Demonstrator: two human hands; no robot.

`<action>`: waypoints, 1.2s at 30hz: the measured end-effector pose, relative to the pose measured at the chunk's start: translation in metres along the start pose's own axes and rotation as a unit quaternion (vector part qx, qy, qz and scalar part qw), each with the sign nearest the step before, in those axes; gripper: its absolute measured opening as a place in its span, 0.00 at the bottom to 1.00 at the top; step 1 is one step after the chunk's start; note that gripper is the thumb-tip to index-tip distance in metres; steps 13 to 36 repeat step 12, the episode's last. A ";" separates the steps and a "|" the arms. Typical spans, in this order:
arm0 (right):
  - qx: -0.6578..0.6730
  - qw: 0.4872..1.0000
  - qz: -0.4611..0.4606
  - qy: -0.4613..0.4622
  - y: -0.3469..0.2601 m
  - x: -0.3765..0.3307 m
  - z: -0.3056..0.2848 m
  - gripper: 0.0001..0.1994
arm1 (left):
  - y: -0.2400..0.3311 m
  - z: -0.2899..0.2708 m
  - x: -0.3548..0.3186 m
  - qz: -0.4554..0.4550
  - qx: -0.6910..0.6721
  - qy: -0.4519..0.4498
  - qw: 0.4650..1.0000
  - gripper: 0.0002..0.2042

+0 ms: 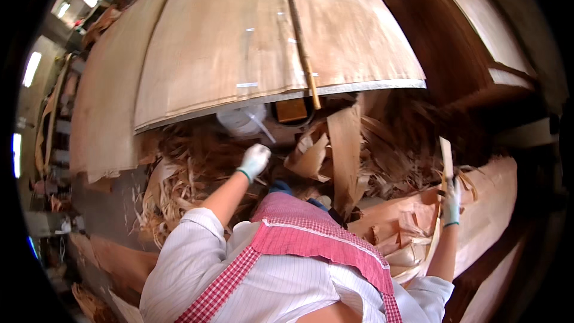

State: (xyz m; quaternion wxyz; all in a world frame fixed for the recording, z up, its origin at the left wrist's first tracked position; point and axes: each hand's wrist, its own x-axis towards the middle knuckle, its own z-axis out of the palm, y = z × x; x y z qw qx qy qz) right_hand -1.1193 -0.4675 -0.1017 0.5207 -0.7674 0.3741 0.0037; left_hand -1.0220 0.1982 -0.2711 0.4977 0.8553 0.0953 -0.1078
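Note:
My left hand, in a white glove with a green cuff, is closed in front of my apron; what it holds, if anything, is hidden. Just beyond its fingers a narrow white strip slants down from a whitish bucket. Off to the right, my gloved right hand grips a long, flat, pale strip that points away from me. Something dark shows at those fingers, and I cannot tell whether it is a handle. Ahead lies a wide wood veneer sheet with small white tape pieces along it.
A thin wooden stick rests lengthwise on the sheet. Torn veneer scraps litter the floor under the table edge. A yellowish box sits beside the bucket. Stacked veneer lies at right, and a dark-sided stack stands beyond.

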 end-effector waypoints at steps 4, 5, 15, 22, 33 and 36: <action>0.085 0.966 -0.096 -0.225 -0.115 -0.084 0.114 0.21 | -0.035 -0.047 0.085 -0.157 -0.346 -0.033 0.924 0.03; 0.087 0.965 -0.080 -0.233 -0.117 -0.087 0.129 0.20 | -0.011 -0.038 0.096 -0.214 -0.284 0.059 0.933 0.04; 0.117 0.942 -0.053 -0.309 -0.206 -0.145 0.213 0.16 | 0.033 -0.038 0.095 -0.194 -0.242 -0.174 0.935 0.09; 0.117 0.942 -0.053 -0.309 -0.206 -0.145 0.213 0.16 | 0.033 -0.038 0.095 -0.194 -0.242 -0.174 0.935 0.09; 0.117 0.942 -0.053 -0.309 -0.206 -0.145 0.213 0.16 | 0.033 -0.038 0.095 -0.194 -0.242 -0.174 0.935 0.09; 0.117 0.942 -0.053 -0.309 -0.206 -0.145 0.213 0.16 | 0.033 -0.038 0.095 -0.194 -0.242 -0.174 0.935 0.09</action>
